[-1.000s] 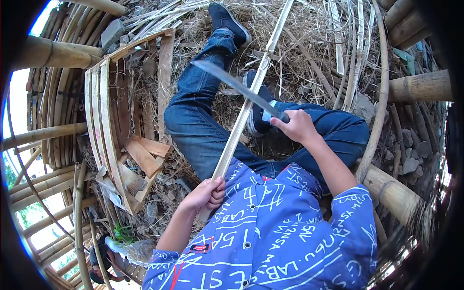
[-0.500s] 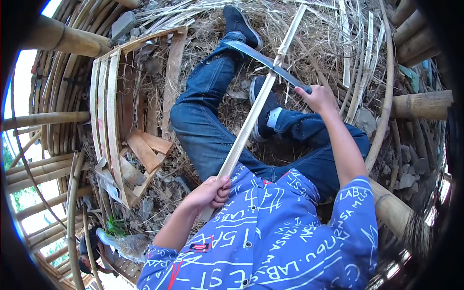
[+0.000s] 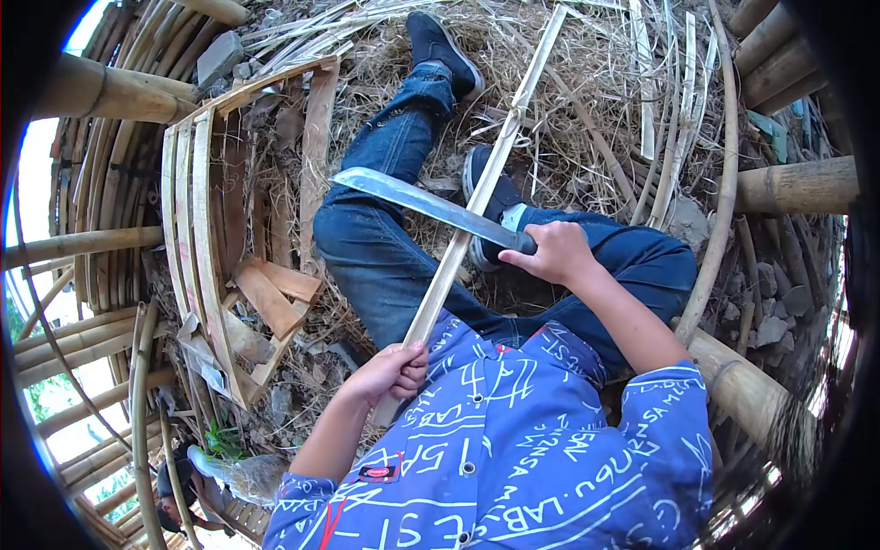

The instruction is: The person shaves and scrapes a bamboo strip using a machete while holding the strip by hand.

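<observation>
A long pale bamboo strip (image 3: 496, 158) slants from my lap up past my feet. My left hand (image 3: 392, 370) is closed round its lower part, close to my shirt. My right hand (image 3: 554, 252) grips the dark handle of a machete (image 3: 417, 199). The blade lies across the strip at about its middle, its tip pointing left over my jeans. Whether the edge touches the strip, I cannot tell. Higher on the strip is a rough, darker node.
A broken wooden crate (image 3: 206, 220) lies on the left with loose boards (image 3: 269, 298) in it. Bamboo poles (image 3: 797, 186) stand at both sides. Split strips (image 3: 644, 82) lie on the dry straw (image 3: 587, 119). Another person (image 3: 188, 490) is at the lower left.
My right hand has drawn the machete down along the strip toward my body, from near the node to about its middle. My left hand keeps its hold, shifted slightly.
</observation>
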